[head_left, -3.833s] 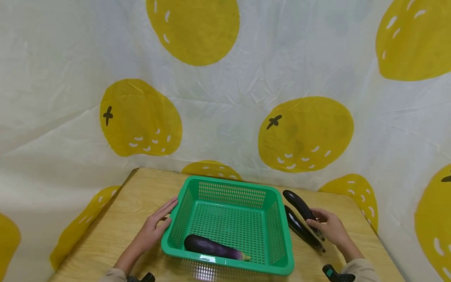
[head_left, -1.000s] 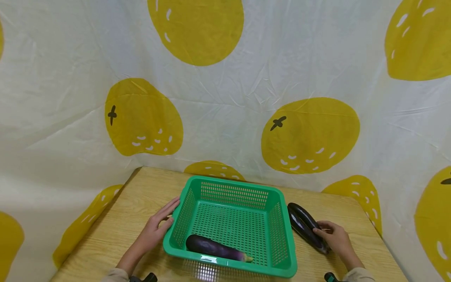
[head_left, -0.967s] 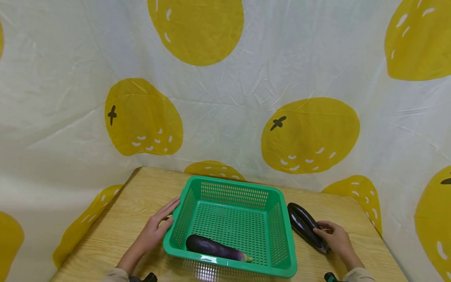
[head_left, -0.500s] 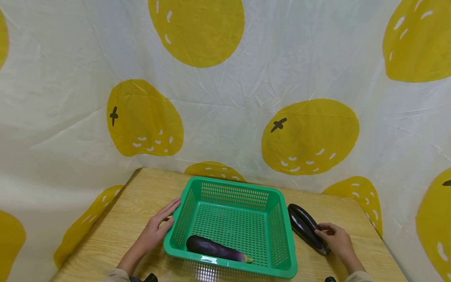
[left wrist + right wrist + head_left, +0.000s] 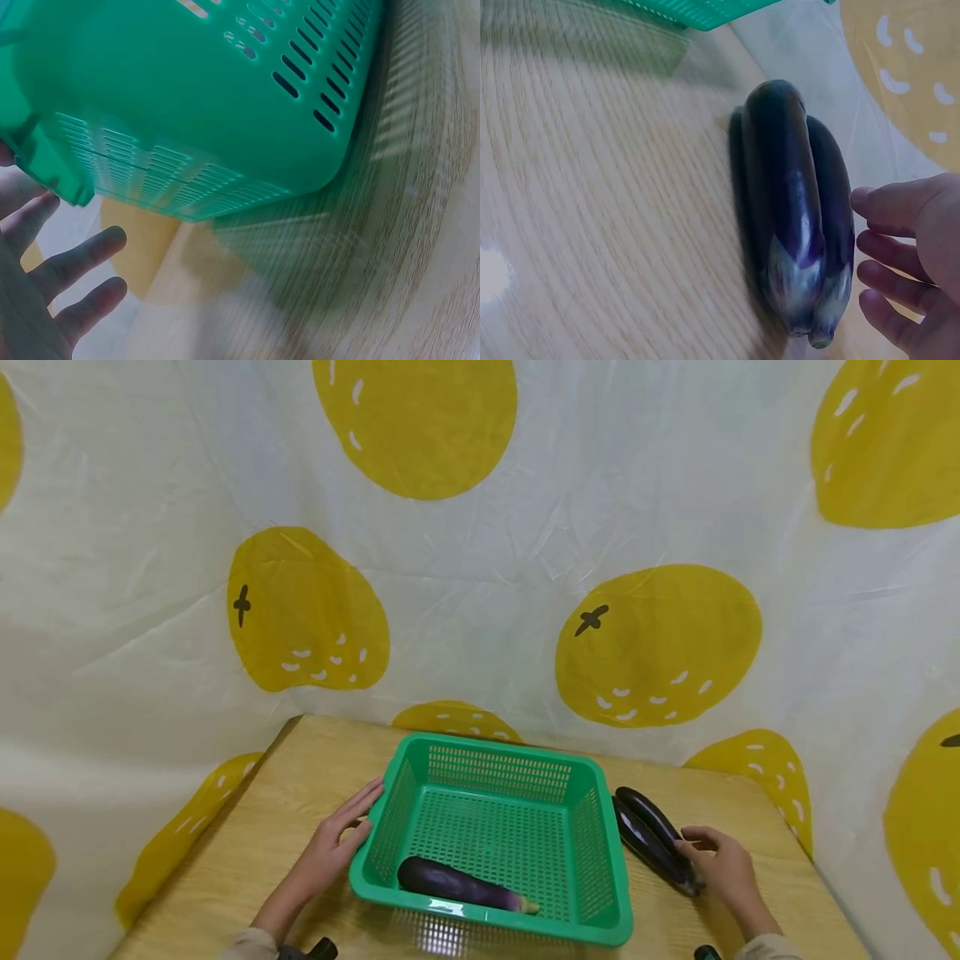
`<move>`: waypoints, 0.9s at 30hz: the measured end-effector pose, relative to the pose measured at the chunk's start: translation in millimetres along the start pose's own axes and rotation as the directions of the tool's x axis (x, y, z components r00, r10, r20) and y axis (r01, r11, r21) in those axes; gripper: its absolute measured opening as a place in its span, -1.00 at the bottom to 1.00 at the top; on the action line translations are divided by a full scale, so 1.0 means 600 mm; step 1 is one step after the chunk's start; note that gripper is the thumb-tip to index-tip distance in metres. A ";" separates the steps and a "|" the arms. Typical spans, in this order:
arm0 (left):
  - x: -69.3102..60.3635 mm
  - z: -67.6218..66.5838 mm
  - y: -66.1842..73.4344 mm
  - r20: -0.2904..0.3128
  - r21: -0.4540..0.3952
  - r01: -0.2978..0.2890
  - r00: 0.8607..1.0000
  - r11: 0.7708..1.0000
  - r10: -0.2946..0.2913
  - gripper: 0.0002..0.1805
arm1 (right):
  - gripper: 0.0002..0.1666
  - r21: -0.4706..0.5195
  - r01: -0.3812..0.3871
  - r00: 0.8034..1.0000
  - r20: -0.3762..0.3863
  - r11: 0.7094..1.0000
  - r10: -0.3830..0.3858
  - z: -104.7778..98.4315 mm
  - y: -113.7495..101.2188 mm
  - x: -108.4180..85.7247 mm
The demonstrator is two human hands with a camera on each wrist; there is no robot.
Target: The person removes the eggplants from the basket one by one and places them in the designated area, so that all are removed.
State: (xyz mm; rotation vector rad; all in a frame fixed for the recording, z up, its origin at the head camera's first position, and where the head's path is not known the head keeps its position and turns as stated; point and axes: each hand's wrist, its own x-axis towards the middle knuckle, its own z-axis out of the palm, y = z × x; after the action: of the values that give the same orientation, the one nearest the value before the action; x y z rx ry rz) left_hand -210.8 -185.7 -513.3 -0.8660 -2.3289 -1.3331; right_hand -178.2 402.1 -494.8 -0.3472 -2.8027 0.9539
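Note:
A green plastic basket [image 5: 491,931] stands on the table with one dark purple eggplant [image 5: 457,885] lying along its near side. My left hand [image 5: 330,847] rests against the basket's left rim; in the left wrist view its fingers [image 5: 82,259] are spread and fairly straight. Right of the basket, two more eggplants lie side by side on the wood, a left eggplant [image 5: 784,180] and a right eggplant [image 5: 836,195]. My right hand [image 5: 723,868] is beside their stem ends, fingers loosely bent, holding nothing. Whether its thumb touches the right eggplant I cannot tell.
The wooden table [image 5: 300,777] carries all of this. A white curtain [image 5: 480,643] with yellow fruit prints hangs behind the table and along its sides. Part of a dark wrist device [image 5: 318,949] shows beneath my left arm.
Earlier my right hand held the right eggplant apart from the other; now the two lie together. Since then that hand has eased slightly right, off it. Left hand and basket stay practically put.

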 end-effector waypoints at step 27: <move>0.000 0.002 -0.005 -0.019 -0.024 0.027 0.999 0.999 -0.027 -0.47 | -0.54 0.113 0.089 0.993 -0.084 0.990 -0.079 -0.016 -0.085 -0.032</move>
State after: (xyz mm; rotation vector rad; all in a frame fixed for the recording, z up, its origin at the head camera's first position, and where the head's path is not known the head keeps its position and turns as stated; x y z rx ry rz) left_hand -212.9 -185.7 -515.9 -0.8280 -2.3223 -1.3769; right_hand -165.8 363.1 -457.1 -0.2436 -2.6534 1.0556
